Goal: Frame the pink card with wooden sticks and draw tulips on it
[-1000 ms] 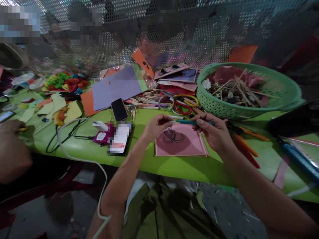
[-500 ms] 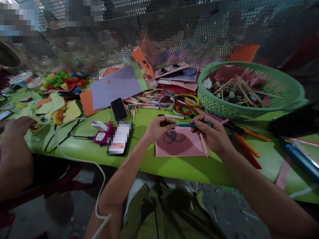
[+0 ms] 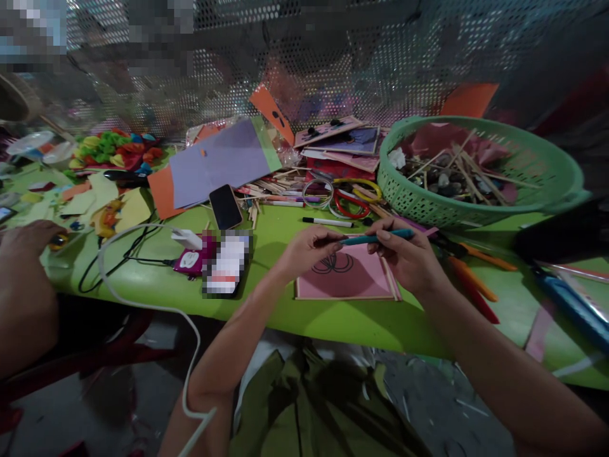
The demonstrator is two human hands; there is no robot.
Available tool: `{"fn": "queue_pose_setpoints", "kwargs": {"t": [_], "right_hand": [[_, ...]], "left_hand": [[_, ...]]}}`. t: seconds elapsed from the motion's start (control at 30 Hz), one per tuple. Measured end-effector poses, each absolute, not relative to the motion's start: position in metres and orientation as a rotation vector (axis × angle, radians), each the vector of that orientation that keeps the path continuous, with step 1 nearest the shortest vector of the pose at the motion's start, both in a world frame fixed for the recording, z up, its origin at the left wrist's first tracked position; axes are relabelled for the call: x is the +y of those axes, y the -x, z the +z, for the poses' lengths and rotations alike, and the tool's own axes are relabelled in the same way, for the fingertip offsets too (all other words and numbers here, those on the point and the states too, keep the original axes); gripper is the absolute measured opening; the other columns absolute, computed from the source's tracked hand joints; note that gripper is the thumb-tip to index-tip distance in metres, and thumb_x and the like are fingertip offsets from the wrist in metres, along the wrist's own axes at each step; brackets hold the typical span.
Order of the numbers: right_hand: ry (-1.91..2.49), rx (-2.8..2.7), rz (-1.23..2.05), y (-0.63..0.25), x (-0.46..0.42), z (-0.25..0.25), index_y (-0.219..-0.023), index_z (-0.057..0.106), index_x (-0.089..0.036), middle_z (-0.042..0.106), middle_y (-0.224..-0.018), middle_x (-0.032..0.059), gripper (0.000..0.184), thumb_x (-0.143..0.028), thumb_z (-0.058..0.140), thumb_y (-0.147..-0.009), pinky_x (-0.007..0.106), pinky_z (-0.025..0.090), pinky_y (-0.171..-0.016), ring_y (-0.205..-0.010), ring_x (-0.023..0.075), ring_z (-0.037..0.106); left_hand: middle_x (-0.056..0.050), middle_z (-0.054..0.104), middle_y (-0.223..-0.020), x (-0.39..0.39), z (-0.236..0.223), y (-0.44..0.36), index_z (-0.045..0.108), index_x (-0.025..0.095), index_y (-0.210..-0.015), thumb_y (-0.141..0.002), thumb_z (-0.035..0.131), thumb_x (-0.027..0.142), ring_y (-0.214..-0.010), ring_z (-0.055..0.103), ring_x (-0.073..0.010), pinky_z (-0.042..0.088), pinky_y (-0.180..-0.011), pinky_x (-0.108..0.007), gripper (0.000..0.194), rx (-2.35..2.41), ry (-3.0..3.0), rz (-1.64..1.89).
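Observation:
Both my hands are at a slim teal pen [image 3: 356,240], held nearly level above a pink card. My right hand [image 3: 404,254] grips its right half between thumb and fingers. The fingers of my left hand [image 3: 311,249] are pinched together at the pen's left end; whether a cap is between them is hidden. The pink card [image 3: 352,285] lies flat below, edged with thin wooden sticks and bearing a dark looping line drawing, partly covered by my left hand. Just behind my hands lies a white marker with a black end [image 3: 327,223].
A green basket [image 3: 428,206] with sticks and stones stands at the back right. Orange-handled tools [image 3: 476,279] lie to the right. A phone with a lit screen [image 3: 227,263], a purple charger box [image 3: 194,257] and a white cable are on the left. Another person's hand [image 3: 31,244] is at far left.
The pen has shifted slightly right, and its right end now tilts up more. My right hand has moved a little with it. My left hand stays at the pen's left end.

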State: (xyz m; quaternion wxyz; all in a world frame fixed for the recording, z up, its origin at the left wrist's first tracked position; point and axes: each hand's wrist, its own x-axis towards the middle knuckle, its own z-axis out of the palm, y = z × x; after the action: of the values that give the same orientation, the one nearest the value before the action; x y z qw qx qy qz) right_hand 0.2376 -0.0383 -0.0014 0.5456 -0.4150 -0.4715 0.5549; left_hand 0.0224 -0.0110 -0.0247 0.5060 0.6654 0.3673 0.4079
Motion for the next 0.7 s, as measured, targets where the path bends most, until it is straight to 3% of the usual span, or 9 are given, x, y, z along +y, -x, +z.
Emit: {"fn": "queue_pose_setpoints", "kwargs": {"t": [0.4, 0.7], "right_hand": [[1.008, -1.245, 1.354, -0.24, -0.039, -0.004, -0.081, 0.079, -0.025, 0.07, -0.073, 0.0021, 0.036, -0.059, 0.089, -0.074, 0.029, 0.046, -0.054, -0.063, 0.016, 0.062], [1.031, -1.083, 1.089, -0.255, -0.028, -0.004, -0.075, 0.071, -0.027, 0.062, -0.071, 0.0008, 0.031, -0.056, 0.078, -0.082, 0.03, 0.042, -0.047, -0.055, 0.0159, 0.057]], "left_hand": [[-0.003, 0.065, -0.086, -0.017, -0.016, -0.019, 0.078, 0.021, -0.095, -0.097, 0.064, 0.03, -0.081, 0.06, -0.0171, 0.046, -0.078, -0.029, 0.017, 0.995, -2.01, 0.764], [-0.008, 0.072, -0.096, -0.012, -0.009, 0.002, 0.075, 0.02, -0.092, -0.1, 0.058, 0.032, -0.095, 0.064, -0.0228, 0.049, -0.087, -0.034, 0.022, 1.292, -2.041, 0.785]]}}
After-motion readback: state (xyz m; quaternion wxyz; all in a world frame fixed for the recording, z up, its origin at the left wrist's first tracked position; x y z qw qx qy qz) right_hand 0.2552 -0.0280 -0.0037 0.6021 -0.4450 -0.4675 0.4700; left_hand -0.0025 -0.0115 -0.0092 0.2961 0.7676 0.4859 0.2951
